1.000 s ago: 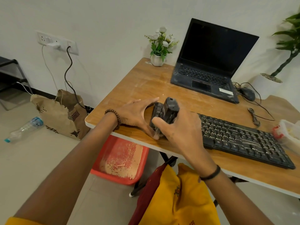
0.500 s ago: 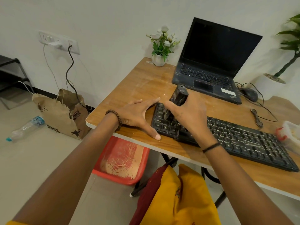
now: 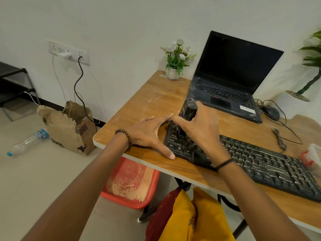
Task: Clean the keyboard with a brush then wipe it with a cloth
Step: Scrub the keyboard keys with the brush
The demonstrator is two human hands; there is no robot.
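A dusty black keyboard (image 3: 260, 160) lies along the front of the wooden desk (image 3: 156, 101). My right hand (image 3: 199, 131) grips a black brush (image 3: 188, 109) by its handle, bristles down on the keys at the keyboard's far left end. My left hand (image 3: 149, 134) lies flat on the desk with straight spread fingers; thumb and forefinger frame the keyboard's left edge. No cloth is in view.
An open black laptop (image 3: 231, 80) stands behind the keyboard, with a small flower pot (image 3: 173, 72) to its left and a mouse (image 3: 271, 112) with cables to its right. A red bin (image 3: 128, 183) sits under the desk. A paper bag (image 3: 69, 126) and a plastic bottle (image 3: 27, 141) lie on the floor.
My right hand has drawn the brush from the keyboard's front left corner back toward the far left keys. My left hand has stayed in place.
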